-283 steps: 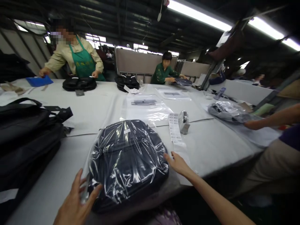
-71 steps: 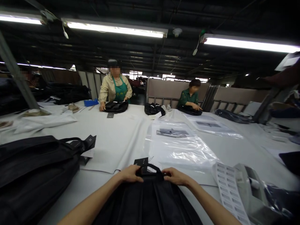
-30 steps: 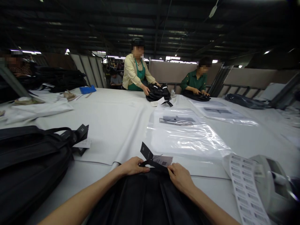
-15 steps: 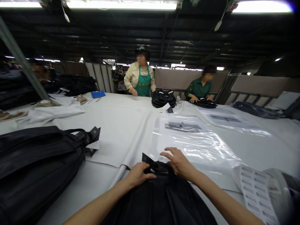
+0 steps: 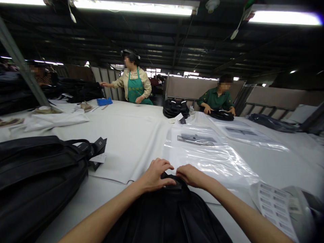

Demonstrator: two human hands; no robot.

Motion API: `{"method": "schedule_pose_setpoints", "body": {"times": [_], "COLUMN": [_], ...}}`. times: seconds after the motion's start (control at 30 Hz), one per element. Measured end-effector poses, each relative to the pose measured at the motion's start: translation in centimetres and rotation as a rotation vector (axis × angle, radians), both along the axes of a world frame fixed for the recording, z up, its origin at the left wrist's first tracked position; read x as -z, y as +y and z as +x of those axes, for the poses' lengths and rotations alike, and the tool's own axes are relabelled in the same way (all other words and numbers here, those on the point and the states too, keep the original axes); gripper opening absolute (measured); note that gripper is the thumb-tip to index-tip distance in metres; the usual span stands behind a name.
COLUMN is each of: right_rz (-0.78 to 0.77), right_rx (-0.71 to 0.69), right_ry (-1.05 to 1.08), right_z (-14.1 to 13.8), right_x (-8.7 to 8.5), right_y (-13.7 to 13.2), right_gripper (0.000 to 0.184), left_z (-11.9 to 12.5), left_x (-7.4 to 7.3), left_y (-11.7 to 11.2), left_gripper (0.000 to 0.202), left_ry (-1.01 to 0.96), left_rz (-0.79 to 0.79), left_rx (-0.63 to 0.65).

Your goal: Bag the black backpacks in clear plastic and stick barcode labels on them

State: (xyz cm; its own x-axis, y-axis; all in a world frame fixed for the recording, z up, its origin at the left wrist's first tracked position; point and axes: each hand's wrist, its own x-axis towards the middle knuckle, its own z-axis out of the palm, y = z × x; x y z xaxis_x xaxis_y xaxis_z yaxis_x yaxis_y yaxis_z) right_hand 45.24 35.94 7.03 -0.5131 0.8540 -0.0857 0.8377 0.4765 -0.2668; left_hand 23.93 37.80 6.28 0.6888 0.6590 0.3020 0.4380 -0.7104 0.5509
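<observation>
A black backpack (image 5: 174, 216) lies in front of me, its top handle (image 5: 181, 182) pointing away. My left hand (image 5: 155, 175) is curved over the left side of the handle, its thumb on the near side and its fingers on the far side. My right hand (image 5: 193, 175) is at the handle's far right, fingers curled together; what they pinch is hidden. The backpack's dark tag is mostly covered by my hands. To the left lies another black backpack (image 5: 43, 179) with dark hang tags (image 5: 98, 148) and a white label at its handle.
Beyond my hands lies a clear plastic bag (image 5: 202, 158) on the white table (image 5: 121, 131). A sheet of barcode stickers (image 5: 274, 206) is at right. Across the table, one person (image 5: 136, 84) stands by stacked black bags (image 5: 176, 108) and another (image 5: 217, 98) handles a black item.
My left hand has moved forward and right over the handle and tag. My right hand's fingers have curled closed. The person in the green apron has moved left and reaches sideways.
</observation>
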Motion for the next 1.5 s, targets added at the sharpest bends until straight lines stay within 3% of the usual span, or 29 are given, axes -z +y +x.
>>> {"method": "schedule_pose_setpoints", "body": {"times": [0.07, 0.13, 0.2, 0.4, 0.57, 0.7, 0.83, 0.87, 1.03, 1.1, 1.17, 1.27, 1.4, 1.5], "right_rz": [0.166, 0.362, 0.458, 0.268, 0.36, 0.406, 0.417, 0.421, 0.438, 0.442, 0.448, 0.463, 0.495, 0.517], "right_rx": [0.052, 0.144, 0.235, 0.261, 0.341, 0.406, 0.442, 0.441, 0.427, 0.426, 0.425, 0.416, 0.395, 0.347], "right_ry": [0.012, 0.068, 0.133, 0.105, 0.065, 0.082, 0.161, 0.175, 0.177, 0.168, 0.165, 0.189, 0.223, 0.269], "right_z": [-0.2, -0.3, -0.4, -0.9, -0.8, -0.3, 0.0, 0.0, -0.3, -0.2, -0.2, -0.2, -0.1, 0.1], "right_x": [0.3, 0.7, 1.4, 4.2, 5.8, 6.8, 7.7, 7.8, 8.1, 8.1, 8.2, 8.4, 8.7, 8.6], "right_y": [-0.5, -1.4, -2.8, -5.9, -6.3, -6.7, -6.9, -6.8, -6.6, -6.5, -6.4, -6.4, -6.4, -6.2], "right_gripper": [0.023, 0.024, 0.024, 0.019, 0.023, 0.022, 0.02, 0.02, 0.02, 0.02, 0.019, 0.018, 0.019, 0.025], "left_z": [1.2, 1.9, 1.9, 0.5, -0.8, -3.7, -6.1, -6.3, -4.9, -4.0, -3.4, -2.6, -2.0, -2.3], "left_x": [-0.6, -0.5, 0.0, 1.0, 0.4, 0.0, -0.5, -0.7, -1.5, -2.2, -2.6, -2.3, -0.2, 1.1], "left_y": [0.9, 1.6, 2.0, 1.6, 2.0, 2.8, 2.9, 2.8, 2.1, 2.0, 2.0, 1.9, 2.1, 3.0], "left_gripper": [0.042, 0.033, 0.029, 0.033, 0.029, 0.03, 0.004, 0.011, 0.09, 0.1, 0.104, 0.093, 0.037, 0.036], "left_ry": [0.153, 0.238, 0.267, 0.327, 0.443, 0.581, 0.63, 0.632, 0.554, 0.493, 0.465, 0.389, 0.263, 0.154], "left_rz": [0.017, -0.012, -0.018, 0.079, 0.176, 0.196, 0.222, 0.215, 0.205, 0.099, -0.141, -0.436, -0.497, -0.534], "left_rx": [0.114, 0.136, 0.164, 0.206, 0.201, 0.232, 0.173, 0.148, 0.117, 0.169, 0.229, 0.155, 0.072, 0.0]}}
